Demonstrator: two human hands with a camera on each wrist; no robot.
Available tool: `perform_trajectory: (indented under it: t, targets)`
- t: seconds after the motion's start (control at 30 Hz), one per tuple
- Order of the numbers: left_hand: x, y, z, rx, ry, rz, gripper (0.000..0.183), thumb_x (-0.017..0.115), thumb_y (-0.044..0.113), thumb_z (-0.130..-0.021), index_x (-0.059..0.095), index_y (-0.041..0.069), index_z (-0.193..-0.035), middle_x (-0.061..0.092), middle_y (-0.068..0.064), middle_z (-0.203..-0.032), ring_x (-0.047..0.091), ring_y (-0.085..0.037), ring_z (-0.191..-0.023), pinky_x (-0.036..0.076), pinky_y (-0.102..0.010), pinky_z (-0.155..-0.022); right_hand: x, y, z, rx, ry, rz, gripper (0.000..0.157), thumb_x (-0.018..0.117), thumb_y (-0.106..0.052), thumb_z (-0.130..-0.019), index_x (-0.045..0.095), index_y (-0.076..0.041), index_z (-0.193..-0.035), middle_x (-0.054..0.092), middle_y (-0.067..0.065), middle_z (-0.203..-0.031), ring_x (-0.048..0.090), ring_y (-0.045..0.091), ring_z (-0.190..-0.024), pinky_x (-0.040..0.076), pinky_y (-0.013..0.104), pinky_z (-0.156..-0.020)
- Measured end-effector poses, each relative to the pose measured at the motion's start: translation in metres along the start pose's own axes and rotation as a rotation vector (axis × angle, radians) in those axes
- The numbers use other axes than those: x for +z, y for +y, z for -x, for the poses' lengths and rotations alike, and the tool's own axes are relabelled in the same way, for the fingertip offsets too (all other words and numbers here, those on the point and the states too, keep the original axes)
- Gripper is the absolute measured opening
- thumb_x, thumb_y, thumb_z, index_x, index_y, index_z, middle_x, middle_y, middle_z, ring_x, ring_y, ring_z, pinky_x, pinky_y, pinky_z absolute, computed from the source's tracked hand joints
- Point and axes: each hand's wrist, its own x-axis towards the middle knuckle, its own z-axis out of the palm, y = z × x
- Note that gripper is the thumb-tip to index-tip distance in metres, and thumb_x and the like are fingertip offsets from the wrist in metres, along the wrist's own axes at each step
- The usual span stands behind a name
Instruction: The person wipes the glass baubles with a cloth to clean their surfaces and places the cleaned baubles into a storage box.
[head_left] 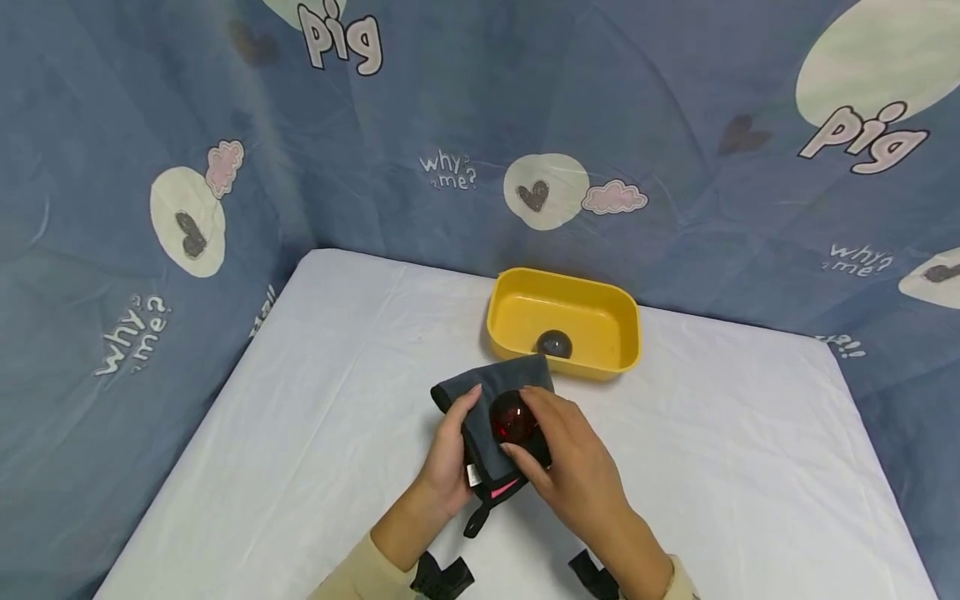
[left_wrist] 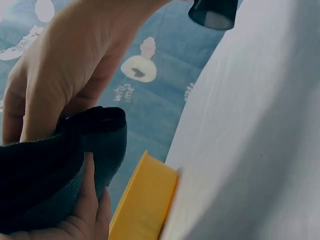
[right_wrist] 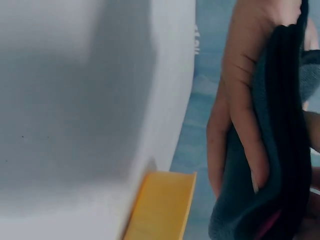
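Observation:
A dark grey folded cloth with black edging and a loop at its lower corner lies in my left hand, whose thumb presses on its upper face. On top of the cloth sits a shiny dark red ball. My right hand pinches this ball between thumb and fingers. In the left wrist view the cloth shows from the side, bent between the two hands. Fingers lie flat along the cloth in the right wrist view, where the ball is hidden.
Just beyond the cloth stands a yellow rectangular basin, with a dark grey ball inside near its front wall. A white sheet covers the table. Behind and at the sides hangs a blue printed curtain.

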Motion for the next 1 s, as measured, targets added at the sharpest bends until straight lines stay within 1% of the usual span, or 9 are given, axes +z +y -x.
perform_trajectory:
  t: [0.17, 0.33, 0.47, 0.57, 0.63, 0.73, 0.8, 0.9, 1.0]
  targets:
    - [0.004, -0.001, 0.0, -0.03, 0.043, -0.019, 0.076, 0.044, 0.057, -0.107, 0.023, 0.011, -0.164, 0.037, -0.013, -0.157, 0.048, -0.017, -0.131, 0.046, -0.028, -0.106, 0.009, 0.001, 0.0, -0.027, 0.078, 0.042, 0.06, 0.089, -0.032, -0.085, 0.065, -0.001, -0.131, 0.067, 0.012, -0.124, 0.059, 0.027, -0.107, 0.053, 0.04, -0.093]
    - [0.007, -0.002, 0.0, -0.088, 0.069, 0.0, 0.082, 0.047, 0.063, -0.104, 0.022, 0.015, -0.165, 0.04, -0.011, -0.154, 0.053, -0.016, -0.126, 0.047, -0.029, -0.105, 0.013, -0.001, -0.002, -0.01, 0.163, 0.108, 0.056, 0.084, -0.045, -0.087, 0.069, 0.002, -0.114, 0.064, 0.011, -0.099, 0.05, 0.028, -0.086, 0.043, 0.039, -0.073]
    - [0.009, -0.003, -0.001, -0.098, 0.092, 0.012, 0.082, 0.048, 0.063, -0.103, 0.022, 0.016, -0.165, 0.043, -0.011, -0.154, 0.054, -0.016, -0.128, 0.046, -0.03, -0.109, 0.012, -0.002, -0.007, 0.092, 0.139, 0.163, 0.056, 0.075, -0.054, -0.093, 0.071, 0.002, -0.096, 0.055, 0.007, -0.083, 0.043, 0.026, -0.077, 0.035, 0.035, -0.064]
    - [0.01, -0.003, -0.001, -0.096, 0.098, 0.016, 0.079, 0.047, 0.062, -0.104, 0.024, 0.016, -0.165, 0.045, -0.01, -0.154, 0.055, -0.016, -0.129, 0.045, -0.031, -0.111, 0.011, -0.002, -0.01, 0.189, 0.066, 0.177, 0.054, 0.07, -0.055, -0.096, 0.068, -0.003, -0.083, 0.051, 0.002, -0.076, 0.043, 0.024, -0.074, 0.034, 0.034, -0.062]
    - [0.01, -0.003, -0.001, -0.09, 0.105, 0.004, 0.078, 0.046, 0.061, -0.104, 0.025, 0.015, -0.164, 0.045, -0.01, -0.154, 0.055, -0.016, -0.129, 0.045, -0.031, -0.111, 0.009, -0.002, -0.011, 0.223, 0.025, 0.179, 0.052, 0.069, -0.055, -0.097, 0.065, -0.006, -0.079, 0.049, 0.0, -0.073, 0.044, 0.022, -0.073, 0.035, 0.034, -0.061]
    - [0.009, -0.002, -0.002, -0.078, 0.119, -0.012, 0.076, 0.044, 0.059, -0.106, 0.026, 0.014, -0.164, 0.042, -0.011, -0.157, 0.053, -0.017, -0.131, 0.043, -0.031, -0.112, 0.004, -0.003, -0.009, 0.207, -0.02, 0.177, 0.051, 0.071, -0.055, -0.095, 0.07, -0.004, -0.091, 0.056, 0.002, -0.078, 0.049, 0.023, -0.076, 0.039, 0.036, -0.063]
    - [0.009, -0.002, -0.002, -0.062, 0.125, -0.031, 0.074, 0.042, 0.058, -0.107, 0.027, 0.012, -0.163, 0.04, -0.012, -0.158, 0.05, -0.018, -0.133, 0.042, -0.032, -0.113, 0.0, -0.003, -0.006, 0.151, -0.047, 0.185, 0.055, 0.077, -0.053, -0.092, 0.072, -0.002, -0.112, 0.064, 0.006, -0.091, 0.055, 0.025, -0.082, 0.043, 0.039, -0.067]
    - [0.009, -0.001, -0.003, -0.054, 0.112, -0.03, 0.072, 0.04, 0.056, -0.107, 0.029, 0.012, -0.163, 0.038, -0.01, -0.159, 0.044, -0.019, -0.137, 0.038, -0.033, -0.114, -0.007, -0.004, -0.004, 0.032, -0.094, 0.187, 0.066, 0.084, -0.045, -0.088, 0.064, -0.007, -0.139, 0.067, 0.011, -0.117, 0.06, 0.028, -0.096, 0.048, 0.043, -0.073]
    - [0.01, -0.003, -0.004, -0.058, 0.089, -0.037, 0.071, 0.039, 0.056, -0.108, 0.03, 0.01, -0.162, 0.038, -0.01, -0.157, 0.043, -0.02, -0.138, 0.038, -0.032, -0.113, -0.013, -0.001, -0.003, -0.06, -0.124, 0.188, 0.067, 0.089, -0.035, -0.086, 0.061, -0.013, -0.144, 0.064, 0.012, -0.128, 0.061, 0.029, -0.103, 0.051, 0.043, -0.077]
